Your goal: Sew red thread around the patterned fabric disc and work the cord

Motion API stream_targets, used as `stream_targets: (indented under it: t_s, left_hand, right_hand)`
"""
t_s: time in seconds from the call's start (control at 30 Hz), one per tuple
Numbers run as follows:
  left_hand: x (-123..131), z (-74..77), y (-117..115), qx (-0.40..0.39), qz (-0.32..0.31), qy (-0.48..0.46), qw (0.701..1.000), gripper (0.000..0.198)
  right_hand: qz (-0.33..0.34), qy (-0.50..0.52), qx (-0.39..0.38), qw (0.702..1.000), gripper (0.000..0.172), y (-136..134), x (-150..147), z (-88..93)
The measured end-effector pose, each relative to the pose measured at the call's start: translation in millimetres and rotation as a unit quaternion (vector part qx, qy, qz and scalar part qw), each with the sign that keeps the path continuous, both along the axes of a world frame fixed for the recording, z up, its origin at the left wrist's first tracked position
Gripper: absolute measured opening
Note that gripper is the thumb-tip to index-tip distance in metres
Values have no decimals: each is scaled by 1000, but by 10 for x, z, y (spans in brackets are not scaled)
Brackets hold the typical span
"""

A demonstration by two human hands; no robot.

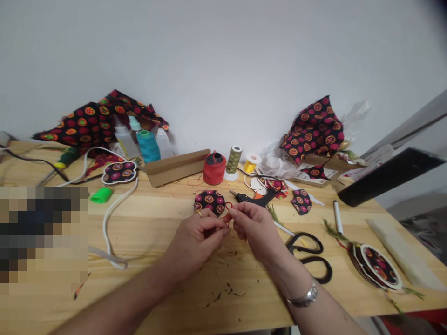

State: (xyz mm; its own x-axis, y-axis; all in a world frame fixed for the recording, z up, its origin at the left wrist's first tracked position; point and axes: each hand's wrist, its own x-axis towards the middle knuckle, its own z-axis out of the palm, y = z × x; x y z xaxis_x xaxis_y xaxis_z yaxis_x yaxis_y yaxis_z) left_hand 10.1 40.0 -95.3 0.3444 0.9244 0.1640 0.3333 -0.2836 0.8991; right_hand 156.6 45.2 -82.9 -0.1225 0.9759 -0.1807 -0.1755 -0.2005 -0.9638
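Observation:
Both hands meet over the middle of the wooden table, fingers pinched on a thin red cord (229, 204). My left hand (199, 235) is closed on it with thumb and forefinger; a ring shows on one finger. My right hand (252, 225) pinches the same cord, and a small loop of it stands up between the hands. Just beyond my left fingers lies a round patterned fabric piece (210, 201), partly covered by that hand. A black glue gun (256, 199) rests behind my right hand, and black-handled scissors (319, 270) lie beside my right forearm.
A red spool (214, 168), a green thread cone (234, 160) and a yellow spool (251, 164) stand behind. At left are a teal thread cone (148, 146), a white cable (106, 223) and a green cap (101, 195). A stack of fabric-covered discs (379, 267) lies right.

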Motion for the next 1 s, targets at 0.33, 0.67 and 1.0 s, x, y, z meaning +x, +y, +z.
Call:
stream_targets:
  t_s: [0.33,0.67,1.0]
  left_hand:
    - [11,56,-27,73,-10,49,996,17]
    - [-16,51,10,-8,91,-135,987,10]
    - [21,96,-3,-221,33,-139,965,31]
  right_hand:
    - [4,89,-47,995,24,-12,-20,30]
    - [-10,-39,-14,999,17,-8,-33,6]
    - [-3,-116,24,993,15,-15,-37,1]
